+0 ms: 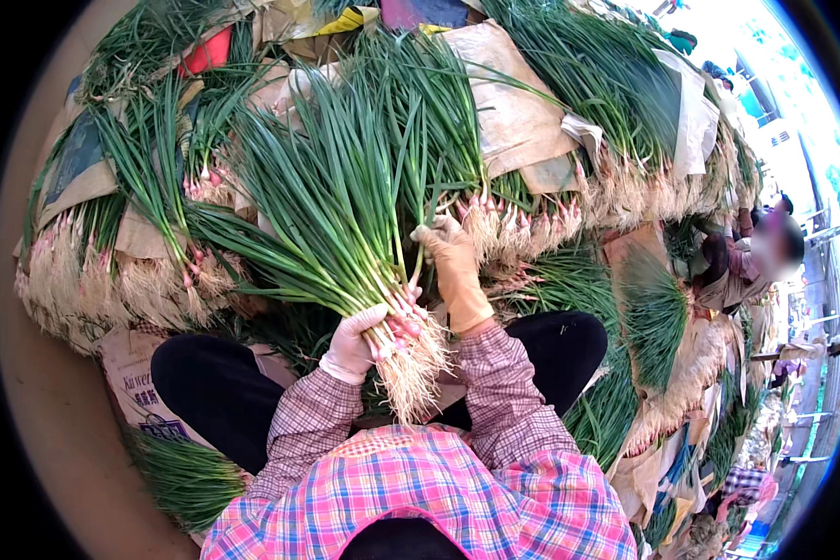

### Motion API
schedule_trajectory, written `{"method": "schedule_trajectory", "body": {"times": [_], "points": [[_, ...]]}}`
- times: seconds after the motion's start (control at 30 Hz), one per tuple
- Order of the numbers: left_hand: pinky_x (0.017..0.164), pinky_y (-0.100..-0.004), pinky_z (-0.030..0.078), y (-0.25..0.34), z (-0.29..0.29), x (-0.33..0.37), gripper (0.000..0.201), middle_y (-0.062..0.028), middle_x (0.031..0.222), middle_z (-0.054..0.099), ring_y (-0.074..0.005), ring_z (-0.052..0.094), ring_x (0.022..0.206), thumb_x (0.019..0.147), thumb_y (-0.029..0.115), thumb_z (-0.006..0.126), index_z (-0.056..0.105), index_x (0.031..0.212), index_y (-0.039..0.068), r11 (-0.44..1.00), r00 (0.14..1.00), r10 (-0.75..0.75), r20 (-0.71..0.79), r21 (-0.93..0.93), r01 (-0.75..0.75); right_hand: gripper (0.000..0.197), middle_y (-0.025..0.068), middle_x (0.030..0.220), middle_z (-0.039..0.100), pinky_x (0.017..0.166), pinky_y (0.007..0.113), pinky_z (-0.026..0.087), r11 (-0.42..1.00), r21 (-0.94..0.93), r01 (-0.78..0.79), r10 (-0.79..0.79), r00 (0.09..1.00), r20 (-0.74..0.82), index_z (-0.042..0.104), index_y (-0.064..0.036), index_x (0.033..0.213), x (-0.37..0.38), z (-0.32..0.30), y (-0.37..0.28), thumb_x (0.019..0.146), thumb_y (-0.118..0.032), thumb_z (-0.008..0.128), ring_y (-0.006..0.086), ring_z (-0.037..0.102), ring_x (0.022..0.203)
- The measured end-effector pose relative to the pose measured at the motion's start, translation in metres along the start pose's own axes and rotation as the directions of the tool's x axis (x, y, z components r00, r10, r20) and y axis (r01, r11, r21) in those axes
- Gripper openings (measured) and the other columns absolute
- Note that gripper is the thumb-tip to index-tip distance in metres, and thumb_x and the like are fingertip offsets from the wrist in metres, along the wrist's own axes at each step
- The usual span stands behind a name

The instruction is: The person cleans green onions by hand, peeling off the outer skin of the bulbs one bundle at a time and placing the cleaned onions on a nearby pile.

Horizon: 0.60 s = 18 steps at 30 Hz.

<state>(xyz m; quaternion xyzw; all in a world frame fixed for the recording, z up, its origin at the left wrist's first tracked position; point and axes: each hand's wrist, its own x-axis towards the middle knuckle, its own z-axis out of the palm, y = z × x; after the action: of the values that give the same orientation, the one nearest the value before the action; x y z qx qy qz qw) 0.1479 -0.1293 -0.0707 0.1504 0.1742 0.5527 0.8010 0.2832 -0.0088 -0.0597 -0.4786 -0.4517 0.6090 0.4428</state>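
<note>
- Spring onion bundle (182,481): lower left of left hand (353,343)
- Spring onion bunch (331,210): in left hand, leaves (317,173) fanning above it, roots (411,378) hanging right
- Left hand: white-gloved, closed round bunch's base
- Right hand (453,269): tan-gloved, curled at bunch's right edge; pinching or not, can't tell
- Brown paper (509,107): above right hand

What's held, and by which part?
The pale-gloved left hand grips a bunch of green, pink-bulbed onions by the lower stems, near the bulbs; whether the tan-gloved right hand holds anything is unclear.
</note>
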Motion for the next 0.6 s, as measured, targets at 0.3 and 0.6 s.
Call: {"method": "schedule_trajectory", "body": {"times": [0.3, 0.6], "points": [[0.091, -0.0411, 0.043, -0.006, -0.003, -0.001, 0.060, -0.0190, 0.113, 0.051, -0.0291, 0.055, 0.100, 0.076, 0.025, 0.058, 0.038, 0.123, -0.008, 0.995, 0.998, 0.063, -0.019, -0.079, -0.064, 0.003, -0.0003, 0.074, 0.053, 0.051, 0.018, 0.042, 0.741, 0.617, -0.265, 0.393, 0.916, -0.078, 0.052, -0.0047, 0.091, -0.008, 0.017, 0.013, 0.089, -0.007, 0.053, 0.0064, 0.047, 0.057], [0.095, -0.0451, 0.043, 0.036, 0.054, -0.010, 0.063, -0.0211, 0.120, 0.045, -0.0324, 0.047, 0.112, 0.080, 0.033, 0.060, 0.038, 0.127, -0.002, 0.949, 0.984, 0.177, 0.007, -0.265, -0.169, 0.023, 0.0152, 0.086, 0.063, 0.070, 0.039, 0.049, 0.419, -0.882, 0.215, 0.116, 0.951, 0.287, 0.060, -0.0020, 0.095, -0.050, -0.020, 0.212, 0.076, -0.016, 0.059, 0.0295, 0.061, 0.082]]}}
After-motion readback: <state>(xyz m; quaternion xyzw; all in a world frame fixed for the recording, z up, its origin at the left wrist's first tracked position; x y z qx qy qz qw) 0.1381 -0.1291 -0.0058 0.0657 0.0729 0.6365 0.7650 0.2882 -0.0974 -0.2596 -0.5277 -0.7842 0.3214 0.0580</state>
